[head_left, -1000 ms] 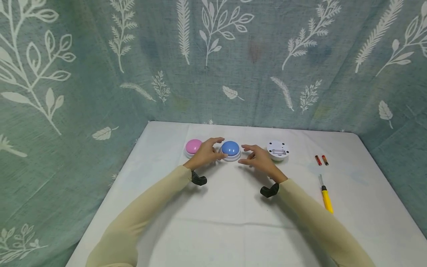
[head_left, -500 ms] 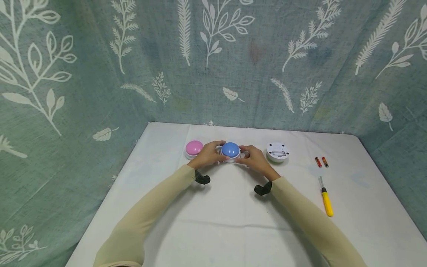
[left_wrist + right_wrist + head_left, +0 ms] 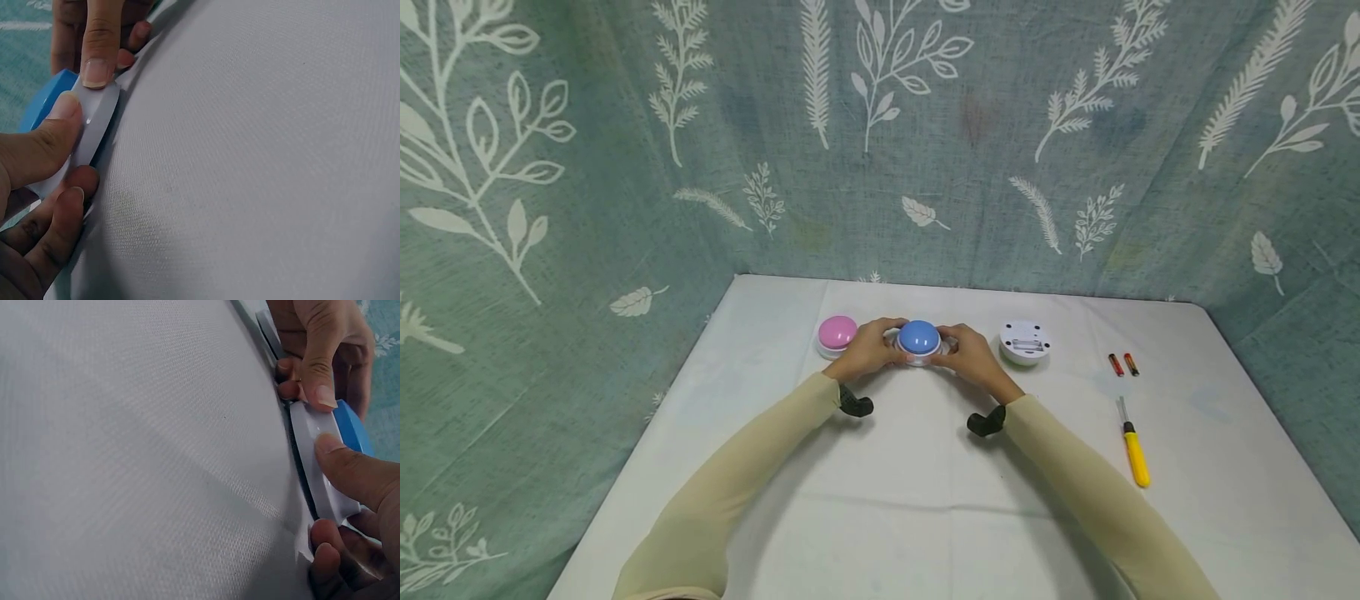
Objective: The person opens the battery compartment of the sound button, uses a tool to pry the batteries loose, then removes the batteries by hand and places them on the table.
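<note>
Between my hands is a round push-button light with a blue dome point(image 3: 918, 337) and a white base point(image 3: 95, 128). My left hand point(image 3: 868, 347) grips its left side, thumb on the front of the base and fingers curled round the side. From the right, my right hand point(image 3: 972, 353) holds it the same way, its thumb point(image 3: 340, 456) pressed on the white rim. In both wrist views the base sits close over the white cloth. Just left of my left hand stands a matching light with a pink dome point(image 3: 837, 332).
Right of my hands, a third white unit point(image 3: 1025, 342) lies upside down, its battery compartment uncovered. Farther right are two small red batteries point(image 3: 1123, 364) and a screwdriver point(image 3: 1136, 454) with a yellow handle. A leaf-patterned curtain point(image 3: 962, 167) borders the white-covered table point(image 3: 910, 533).
Both hands have closed in on the blue light from either side and now grip it. The pink light, upturned unit, batteries and screwdriver stay where they were.
</note>
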A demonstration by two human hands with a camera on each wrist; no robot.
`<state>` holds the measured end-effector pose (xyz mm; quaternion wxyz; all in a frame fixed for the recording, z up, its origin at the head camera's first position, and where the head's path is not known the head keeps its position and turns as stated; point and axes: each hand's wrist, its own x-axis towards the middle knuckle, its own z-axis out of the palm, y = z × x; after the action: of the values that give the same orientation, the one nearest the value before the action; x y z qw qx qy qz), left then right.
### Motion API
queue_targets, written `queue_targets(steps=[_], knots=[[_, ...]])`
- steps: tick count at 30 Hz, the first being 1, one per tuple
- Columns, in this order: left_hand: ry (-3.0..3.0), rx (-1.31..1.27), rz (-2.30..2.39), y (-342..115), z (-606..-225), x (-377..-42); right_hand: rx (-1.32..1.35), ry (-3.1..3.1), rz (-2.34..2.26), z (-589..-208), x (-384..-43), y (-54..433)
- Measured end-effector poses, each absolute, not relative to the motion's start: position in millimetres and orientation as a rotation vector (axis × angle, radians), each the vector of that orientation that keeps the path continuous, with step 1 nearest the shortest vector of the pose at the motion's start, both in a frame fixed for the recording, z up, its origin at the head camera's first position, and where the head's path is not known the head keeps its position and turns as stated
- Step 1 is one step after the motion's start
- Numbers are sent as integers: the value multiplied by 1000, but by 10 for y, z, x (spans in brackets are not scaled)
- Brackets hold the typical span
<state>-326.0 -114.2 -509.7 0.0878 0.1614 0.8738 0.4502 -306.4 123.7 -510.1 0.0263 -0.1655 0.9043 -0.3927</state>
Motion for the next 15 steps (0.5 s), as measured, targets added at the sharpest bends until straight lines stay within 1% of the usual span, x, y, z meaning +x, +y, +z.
queue_targets(steps=[9, 15], knots=[[2535, 559, 1432, -1182, -5022, -3127, -412, 2670, -1311, -5033, -2916, 1282], [2457, 568, 1470, -1227, -4952, -2996, -436, 2565, -1390, -4945, -2755, 1322]])
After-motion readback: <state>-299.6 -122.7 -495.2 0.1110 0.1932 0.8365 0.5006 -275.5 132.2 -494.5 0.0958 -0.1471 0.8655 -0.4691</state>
